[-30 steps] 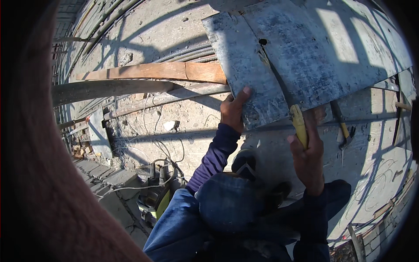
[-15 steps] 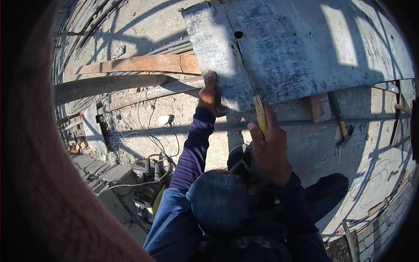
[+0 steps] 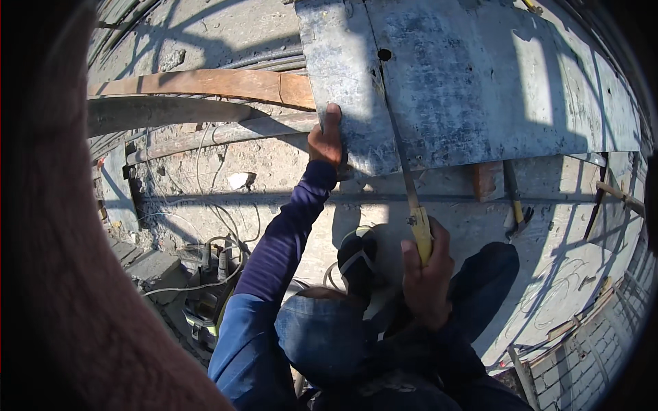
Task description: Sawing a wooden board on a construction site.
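A large weathered grey board [image 3: 439, 103] lies before me, with a dark split line running from its far edge past a round hole. Into that line runs the narrow blade of a hand saw [image 3: 403, 161]. My right hand [image 3: 428, 281] is wrapped round the saw's yellow handle, close to my body and clear of the board's near edge. My left hand [image 3: 325, 140] grips the board's left edge near the corner, thumb on top and fingers hidden beneath. The strip to the left of the saw line is still joined to the view of the whole board.
A reddish wooden plank [image 3: 205, 83], a curved grey plank [image 3: 164, 115] and a pole [image 3: 226, 137] lie to the left. Beneath the board's near edge is a wood block [image 3: 488, 181], beside a hammer [image 3: 519, 212]. Cables and a black-and-green power tool [image 3: 202, 318] sit lower left.
My right hand has drawn the saw back toward my body, so more blade shows below the board's edge. My left hand keeps its hold on the board; the view has shifted slightly.
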A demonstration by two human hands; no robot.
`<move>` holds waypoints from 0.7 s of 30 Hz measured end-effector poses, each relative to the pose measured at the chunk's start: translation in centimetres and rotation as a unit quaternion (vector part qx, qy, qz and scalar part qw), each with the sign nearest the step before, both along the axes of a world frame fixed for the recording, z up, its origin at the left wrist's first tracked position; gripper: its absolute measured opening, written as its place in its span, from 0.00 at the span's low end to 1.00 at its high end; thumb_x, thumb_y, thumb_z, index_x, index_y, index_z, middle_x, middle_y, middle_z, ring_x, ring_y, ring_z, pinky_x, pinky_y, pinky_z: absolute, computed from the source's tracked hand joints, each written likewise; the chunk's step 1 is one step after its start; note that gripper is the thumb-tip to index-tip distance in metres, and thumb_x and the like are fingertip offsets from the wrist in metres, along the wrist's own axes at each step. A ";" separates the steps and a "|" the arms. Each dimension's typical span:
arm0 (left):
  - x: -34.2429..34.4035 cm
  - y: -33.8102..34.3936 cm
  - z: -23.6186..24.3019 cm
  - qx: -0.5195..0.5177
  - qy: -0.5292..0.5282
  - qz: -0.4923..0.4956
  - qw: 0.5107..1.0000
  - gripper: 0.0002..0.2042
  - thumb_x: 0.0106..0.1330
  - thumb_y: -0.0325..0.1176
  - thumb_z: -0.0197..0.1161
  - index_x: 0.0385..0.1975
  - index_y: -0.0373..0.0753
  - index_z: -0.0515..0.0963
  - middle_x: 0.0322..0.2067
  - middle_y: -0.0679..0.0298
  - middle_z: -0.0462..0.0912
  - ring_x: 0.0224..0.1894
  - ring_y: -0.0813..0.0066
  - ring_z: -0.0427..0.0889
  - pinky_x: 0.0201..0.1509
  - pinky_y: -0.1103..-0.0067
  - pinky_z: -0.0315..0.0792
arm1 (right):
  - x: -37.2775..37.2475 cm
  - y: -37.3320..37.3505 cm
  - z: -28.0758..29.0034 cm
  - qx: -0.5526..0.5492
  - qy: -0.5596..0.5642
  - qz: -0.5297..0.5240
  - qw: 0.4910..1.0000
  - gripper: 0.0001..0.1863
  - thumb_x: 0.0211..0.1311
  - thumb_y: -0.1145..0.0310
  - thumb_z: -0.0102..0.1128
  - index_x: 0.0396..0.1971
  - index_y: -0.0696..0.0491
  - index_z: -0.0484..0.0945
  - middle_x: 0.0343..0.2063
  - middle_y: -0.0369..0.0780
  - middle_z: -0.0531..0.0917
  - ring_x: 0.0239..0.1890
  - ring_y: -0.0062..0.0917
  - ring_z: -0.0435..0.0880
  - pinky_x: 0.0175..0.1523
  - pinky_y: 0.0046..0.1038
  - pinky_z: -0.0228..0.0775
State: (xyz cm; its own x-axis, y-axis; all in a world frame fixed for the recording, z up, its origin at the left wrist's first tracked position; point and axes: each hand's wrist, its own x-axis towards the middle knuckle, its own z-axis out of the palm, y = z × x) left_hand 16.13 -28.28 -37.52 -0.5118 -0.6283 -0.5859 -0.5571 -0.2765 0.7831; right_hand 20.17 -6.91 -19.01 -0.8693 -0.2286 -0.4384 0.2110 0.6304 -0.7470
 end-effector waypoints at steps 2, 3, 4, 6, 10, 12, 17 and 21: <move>0.1 -0.5 -0.2 -0.027 -0.031 -0.025 0.999 0.40 0.56 0.69 0.54 0.32 0.25 0.79 0.28 0.62 0.76 0.35 0.75 0.68 0.44 0.78 0.66 | 0.7 -0.7 0.1 -0.013 -0.025 -0.018 0.999 0.22 0.62 0.63 0.54 0.53 0.57 0.64 0.36 0.50 0.79 0.35 0.35 0.81 0.41 0.33 0.72; -0.4 -0.5 0.1 -0.027 -0.027 -0.016 0.999 0.40 0.56 0.69 0.54 0.32 0.25 0.79 0.28 0.62 0.76 0.35 0.75 0.68 0.44 0.78 0.66 | 0.6 -0.5 -0.6 -0.013 -0.021 -0.009 1.000 0.22 0.62 0.63 0.54 0.53 0.57 0.64 0.36 0.50 0.79 0.35 0.35 0.81 0.41 0.33 0.72; -0.4 -0.6 1.1 -0.050 -0.029 -0.053 0.997 0.40 0.56 0.70 0.53 0.31 0.25 0.78 0.26 0.61 0.76 0.34 0.75 0.68 0.43 0.78 0.67 | 0.8 -0.3 -0.8 -0.008 -0.020 -0.007 1.000 0.23 0.62 0.64 0.55 0.53 0.57 0.64 0.36 0.50 0.79 0.34 0.34 0.80 0.41 0.33 0.72; -0.1 -0.7 1.5 -0.081 -0.008 -0.101 0.992 0.42 0.57 0.71 0.51 0.27 0.23 0.77 0.23 0.59 0.75 0.33 0.76 0.69 0.42 0.78 0.67 | 1.3 0.4 -1.2 -0.029 -0.003 -0.006 1.000 0.23 0.62 0.65 0.55 0.54 0.57 0.63 0.34 0.50 0.78 0.33 0.31 0.80 0.40 0.31 0.71; -0.4 -1.1 1.0 -0.090 -0.046 -0.099 0.990 0.45 0.57 0.72 0.46 0.37 0.22 0.77 0.32 0.48 0.81 0.39 0.66 0.77 0.48 0.73 0.68 | 0.8 1.0 -2.1 -0.049 -0.004 -0.006 0.999 0.23 0.62 0.65 0.56 0.54 0.57 0.63 0.32 0.49 0.79 0.30 0.31 0.80 0.38 0.32 0.72; -0.5 -1.6 0.5 -0.108 -0.075 -0.086 0.988 0.46 0.55 0.73 0.49 0.35 0.20 0.77 0.32 0.49 0.81 0.40 0.67 0.76 0.48 0.74 0.68 | 0.4 1.1 -2.4 -0.084 0.002 0.026 0.996 0.22 0.63 0.68 0.53 0.55 0.56 0.61 0.38 0.55 0.79 0.36 0.51 0.82 0.37 0.42 0.75; -0.9 -1.1 0.3 -0.096 -0.040 -0.053 0.993 0.51 0.51 0.75 0.51 0.48 0.19 0.73 0.45 0.47 0.78 0.50 0.66 0.75 0.55 0.77 0.65 | -1.7 1.5 -1.3 -0.059 0.001 0.043 0.997 0.20 0.63 0.68 0.53 0.52 0.57 0.63 0.29 0.50 0.79 0.28 0.38 0.80 0.33 0.35 0.72; -1.0 -1.5 0.0 0.069 0.019 -0.053 0.996 0.51 0.51 0.73 0.54 0.56 0.22 0.66 0.52 0.52 0.73 0.52 0.70 0.72 0.56 0.77 0.64 | -2.5 0.6 1.4 -0.044 -0.042 0.021 0.998 0.19 0.63 0.65 0.54 0.50 0.58 0.65 0.24 0.44 0.76 0.25 0.27 0.78 0.32 0.30 0.70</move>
